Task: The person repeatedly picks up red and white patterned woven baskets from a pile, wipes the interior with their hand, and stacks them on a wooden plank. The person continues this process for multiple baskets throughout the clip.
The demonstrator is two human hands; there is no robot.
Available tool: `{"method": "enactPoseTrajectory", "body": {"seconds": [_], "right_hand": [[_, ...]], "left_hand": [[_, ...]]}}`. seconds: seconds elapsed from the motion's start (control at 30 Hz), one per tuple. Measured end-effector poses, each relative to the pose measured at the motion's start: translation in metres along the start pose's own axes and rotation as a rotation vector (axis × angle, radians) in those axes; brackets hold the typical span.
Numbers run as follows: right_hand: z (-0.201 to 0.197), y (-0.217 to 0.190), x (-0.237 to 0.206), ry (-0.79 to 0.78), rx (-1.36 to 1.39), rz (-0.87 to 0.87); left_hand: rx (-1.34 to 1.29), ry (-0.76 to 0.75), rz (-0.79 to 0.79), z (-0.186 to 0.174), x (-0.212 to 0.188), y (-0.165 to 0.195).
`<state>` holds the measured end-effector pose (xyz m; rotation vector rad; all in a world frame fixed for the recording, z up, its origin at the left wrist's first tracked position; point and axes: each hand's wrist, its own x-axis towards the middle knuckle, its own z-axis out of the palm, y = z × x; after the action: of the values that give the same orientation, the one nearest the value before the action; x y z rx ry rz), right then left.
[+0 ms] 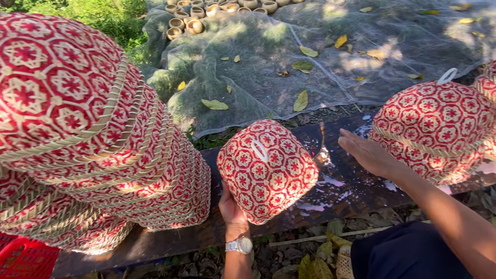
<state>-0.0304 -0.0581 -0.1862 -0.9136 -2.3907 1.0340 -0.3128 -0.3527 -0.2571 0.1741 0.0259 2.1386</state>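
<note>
Your left hand grips a red woven basket from beneath at the bench's near edge; your right hand hovers open, empty, beside another basket at the right end.

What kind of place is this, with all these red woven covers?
Probably an outdoor craft yard. Stacked woven covers lie on a paint-splashed board, netting with fallen leaves is spread over the ground, and small bamboo cups sit drying in sunlight.
</note>
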Motion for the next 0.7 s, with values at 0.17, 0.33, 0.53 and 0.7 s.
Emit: {"method": "enactPoseTrajectory", "body": {"seconds": [0.17,0.33,0.53,0.7], "right_hand": [[0.063,-0.061,0.037,-0.244,0.978,0.496],[0.091,-0.096,0.033,-0.265,1.368,0.345],[0.102,-0.097,0.032,-0.054,1.108,0.1],[0.115,-0.095,0.026,-0.049,1.138,0.089]], "left_hand": [[-0.076,-0.029,-0.068,0.004,-0.002,-0.001],[0.591,0.23,0.153,0.02,0.003,0.007],[1.293,0.176,0.461,0.045,0.003,0.003],[1.481,0.173,0.522,0.051,-0.002,-0.014]]}}
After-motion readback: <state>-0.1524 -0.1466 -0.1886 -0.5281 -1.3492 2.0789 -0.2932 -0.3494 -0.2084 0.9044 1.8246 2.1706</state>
